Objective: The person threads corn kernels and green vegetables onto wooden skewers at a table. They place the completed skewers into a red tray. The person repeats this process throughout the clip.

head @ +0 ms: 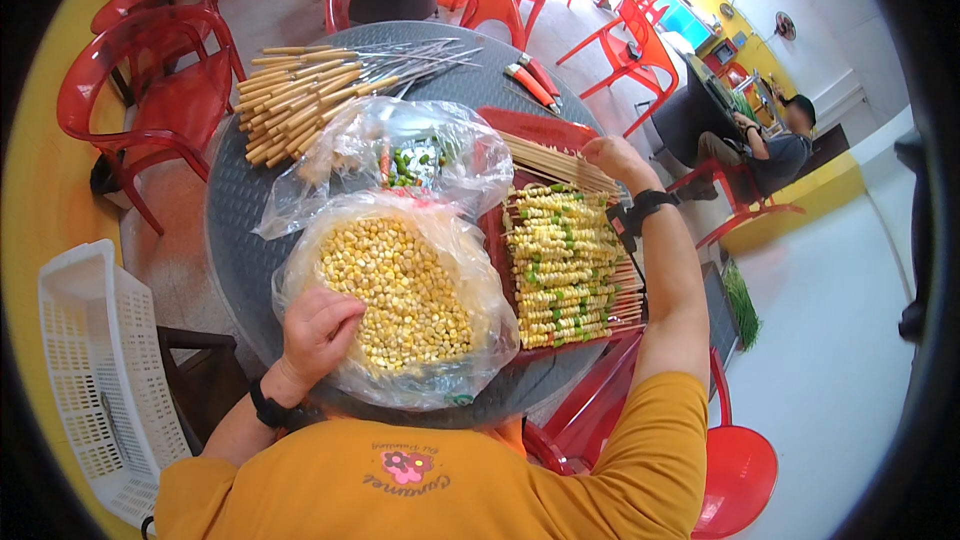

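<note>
My left hand point(321, 331) is over the near-left edge of a clear plastic bag of corn kernels point(397, 285), its fingers curled; whether it pinches a kernel cannot be told. My right hand point(616, 159) reaches to the end of a bundle of bare wooden skewers point(551, 161), fingertips at or near them; a grip is not certain. The skewers lie across a red tray point(499, 255). Below them on that tray are rows of skewered corn kernels with green pieces point(562, 270). Beyond the corn, another clear bag point(457, 150) holds green and red pepper pieces point(409, 165).
Wooden-handled metal skewers point(300, 101) lie at the round grey table's point(240, 240) far left, red-handled cutting tools point(534, 82) at the far right. A white plastic basket point(112, 382) stands left. Red chairs point(172, 90) surround the table. A person point(780, 150) sits at another table, right.
</note>
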Available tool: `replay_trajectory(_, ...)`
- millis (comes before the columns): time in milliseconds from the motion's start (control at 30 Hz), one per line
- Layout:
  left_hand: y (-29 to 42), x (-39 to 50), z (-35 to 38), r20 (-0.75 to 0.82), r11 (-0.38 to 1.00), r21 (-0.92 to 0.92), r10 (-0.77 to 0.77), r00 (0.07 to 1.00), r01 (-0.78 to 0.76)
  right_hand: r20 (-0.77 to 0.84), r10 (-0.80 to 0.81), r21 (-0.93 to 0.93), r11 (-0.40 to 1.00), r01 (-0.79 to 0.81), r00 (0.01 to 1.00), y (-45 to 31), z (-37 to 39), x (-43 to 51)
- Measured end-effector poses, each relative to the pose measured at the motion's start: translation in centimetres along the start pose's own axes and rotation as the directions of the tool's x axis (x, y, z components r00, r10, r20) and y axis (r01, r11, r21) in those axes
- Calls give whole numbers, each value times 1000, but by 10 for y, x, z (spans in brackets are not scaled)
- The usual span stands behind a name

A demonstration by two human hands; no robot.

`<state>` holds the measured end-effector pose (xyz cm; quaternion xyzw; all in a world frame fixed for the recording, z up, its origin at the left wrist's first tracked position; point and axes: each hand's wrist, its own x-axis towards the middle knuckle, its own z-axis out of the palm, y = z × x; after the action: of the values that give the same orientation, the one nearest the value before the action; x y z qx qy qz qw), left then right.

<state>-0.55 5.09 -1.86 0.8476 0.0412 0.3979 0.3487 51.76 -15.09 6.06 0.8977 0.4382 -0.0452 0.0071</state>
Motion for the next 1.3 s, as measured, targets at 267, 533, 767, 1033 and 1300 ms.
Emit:
replay_trajectory(267,1,1,-2,0,1000,-14,14,1000,-14,66,-28,-86,996,33,997,-2,9,7)
replay_trajectory(533,0,1,-1,-15,1000,-12,4,1000,-4,-51,-56,-31,998,55,997,-8,-1,-4)
replay_trajectory(767,1,-1,-1,-16,1000,-13,5,1000,-5,-226,-87,-50,996,77,970,-16,-25,-27)
replay_trajectory(1033,2,-2,-2,-24,1000,-4,0,1000,-1,-319,63,454,886,94,945,-62,-52,-103)
replay_trajectory(1300,2,-6,2,-46,1000,-11,6,999,-7,-140,7,974,179,136,990,-175,5,-214)
